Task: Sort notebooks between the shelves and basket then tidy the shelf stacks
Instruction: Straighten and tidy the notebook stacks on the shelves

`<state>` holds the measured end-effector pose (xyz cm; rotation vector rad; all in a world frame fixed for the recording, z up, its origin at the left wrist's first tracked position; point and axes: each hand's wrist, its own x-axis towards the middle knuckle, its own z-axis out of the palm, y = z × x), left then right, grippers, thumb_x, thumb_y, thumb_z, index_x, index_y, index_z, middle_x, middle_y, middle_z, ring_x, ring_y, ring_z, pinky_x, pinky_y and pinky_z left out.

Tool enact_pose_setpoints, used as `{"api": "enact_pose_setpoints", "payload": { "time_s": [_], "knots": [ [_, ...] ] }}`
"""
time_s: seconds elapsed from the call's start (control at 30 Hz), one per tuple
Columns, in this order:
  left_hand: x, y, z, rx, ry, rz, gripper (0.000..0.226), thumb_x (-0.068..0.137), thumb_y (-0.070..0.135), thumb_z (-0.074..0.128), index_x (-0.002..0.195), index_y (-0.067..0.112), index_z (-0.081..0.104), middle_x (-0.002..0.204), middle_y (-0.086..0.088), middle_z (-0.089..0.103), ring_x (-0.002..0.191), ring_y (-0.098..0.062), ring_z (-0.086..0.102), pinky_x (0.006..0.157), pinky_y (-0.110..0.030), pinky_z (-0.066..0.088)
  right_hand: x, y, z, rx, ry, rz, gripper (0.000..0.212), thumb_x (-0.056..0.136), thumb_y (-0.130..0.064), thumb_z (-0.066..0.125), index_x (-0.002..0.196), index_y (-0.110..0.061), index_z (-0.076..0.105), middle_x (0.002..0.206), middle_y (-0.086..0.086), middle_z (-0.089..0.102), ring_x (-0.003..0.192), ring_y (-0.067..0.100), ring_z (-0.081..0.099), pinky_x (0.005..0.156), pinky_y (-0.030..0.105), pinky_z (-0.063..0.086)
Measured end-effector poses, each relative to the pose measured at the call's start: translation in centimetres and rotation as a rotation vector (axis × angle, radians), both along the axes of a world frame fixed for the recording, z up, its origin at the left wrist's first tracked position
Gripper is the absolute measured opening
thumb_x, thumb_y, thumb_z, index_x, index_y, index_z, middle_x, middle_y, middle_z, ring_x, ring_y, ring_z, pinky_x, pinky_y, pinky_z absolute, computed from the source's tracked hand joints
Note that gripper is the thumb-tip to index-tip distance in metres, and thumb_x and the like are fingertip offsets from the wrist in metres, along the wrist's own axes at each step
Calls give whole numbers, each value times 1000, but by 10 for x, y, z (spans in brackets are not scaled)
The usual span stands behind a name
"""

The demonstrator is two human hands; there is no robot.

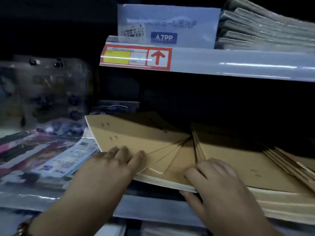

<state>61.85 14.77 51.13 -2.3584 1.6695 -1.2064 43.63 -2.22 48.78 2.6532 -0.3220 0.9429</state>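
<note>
Location: a dim store shelf unit, seen from head height looking down and forward.
Brown notebooks (141,142): a fanned, uneven stack of kraft-covered books lying flat on the lower shelf (153,210), their corners splayed toward the front edge.
Second brown stack (238,155): just to the right of the first, touching it, also slipped out of line, with further covers stepped off toward the right edge.
Left hand (119,160): fingers straight and laid flat on the top cover of the fanned stack, pressing down near its front left corner; nothing is gripped.
Right hand (214,178): clamped on the front edge of the stack where the two piles meet, fingers curled over the top covers and thumb under the bottom edge.
Hands relative to each other: apart, with a splayed corner of covers between them.
Colourful wrapped items (51,159): lying flat on the same shelf to the left of the brown books, print blurred.
Upper shelf (238,65): front rail carries a red-bordered price tag (136,57) with a yellow panel and an upward arrow.
White packet (168,26): standing behind the rail, marked "A7PP".
Grey wrapped books (265,29): stacked at the right of the upper shelf.
</note>
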Motion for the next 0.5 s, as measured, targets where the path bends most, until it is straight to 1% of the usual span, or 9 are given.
{"api": "enact_pose_setpoints", "payload": {
  "time_s": [0.07, 0.1, 0.17, 0.23, 0.3, 0.37, 0.43, 0.47, 0.5],
  "knots": [
    [-2, -2, -11, -63, -44, 7, 75, 18, 0, 81, 92, 13, 74, 80, -14, 73, 59, -30, 71, 40, -32, 49, 0, 1, -7, -29, -45, 19, 40, 56, -45, 89, 79, -31, 58, 72, -10, 51, 65, 15, 60, 89, 32, 50],
    [-2, -3, -18, -96, -63, 14, 70, 19, -1, 81, 88, 12, 73, 79, -13, 73, 58, -30, 70, 40, -31, 48, 0, 1, -10, -39, -60, 19, 38, 58, -47, 87, 78, -33, 58, 70, -12, 51, 64, 14, 59, 81, 31, 53],
    [-2, -3, -28, -165, -100, 22, 59, 25, 3, 82, 82, 14, 70, 75, -7, 72, 53, -27, 67, 38, -27, 37, -2, 7, -11, -39, -58, 2, 31, 65, -51, 81, 78, -37, 57, 70, -16, 50, 64, 11, 56, 66, 26, 49],
    [0, 1, -36, -231, -94, 16, 51, 35, 11, 81, 84, 18, 68, 70, 2, 69, 47, -25, 60, 44, -24, 25, -3, 10, -10, -31, -50, -43, 23, 78, -56, 70, 85, -39, 56, 77, -17, 51, 75, 8, 54, 68, 24, 38],
    [6, 9, -41, -274, -22, 8, 52, 46, 19, 81, 95, 23, 68, 74, 6, 71, 49, -25, 60, 47, -25, 27, -4, 11, -11, -13, -25, -77, 20, 85, -56, 63, 88, -39, 55, 80, -17, 51, 81, 7, 52, 72, 24, 37],
    [11, 20, -37, -268, 74, -44, 54, 56, 27, 80, 109, 29, 69, 88, 12, 75, 63, -24, 67, 52, -26, 37, -3, 10, -16, -3, -38, -82, 20, 77, -52, 71, 80, -38, 58, 71, -16, 51, 71, 8, 54, 71, 25, 45],
    [13, 29, -26, -241, 242, -118, 53, 71, 35, 78, 122, 39, 64, 111, 27, 66, 94, -11, 68, 75, -22, 45, -3, 13, -15, 16, -55, -77, 15, 79, -50, 67, 83, -36, 63, 72, -15, 53, 71, 8, 56, 75, 25, 47],
    [15, 33, -20, -233, 378, -151, 54, 79, 38, 77, 129, 45, 58, 121, 38, 53, 111, 0, 57, 90, -16, 40, -4, 15, -13, 26, -47, -73, 17, 84, -50, 60, 91, -36, 65, 78, -15, 56, 76, 8, 56, 79, 25, 45],
    [18, 36, -17, -216, 516, -174, 58, 82, 41, 76, 134, 50, 51, 128, 46, 39, 124, 12, 41, 99, -11, 30, -6, 17, -12, 57, -57, -63, 22, 89, -50, 54, 103, -36, 64, 86, -15, 58, 84, 8, 56, 82, 23, 39]
  ]
}}
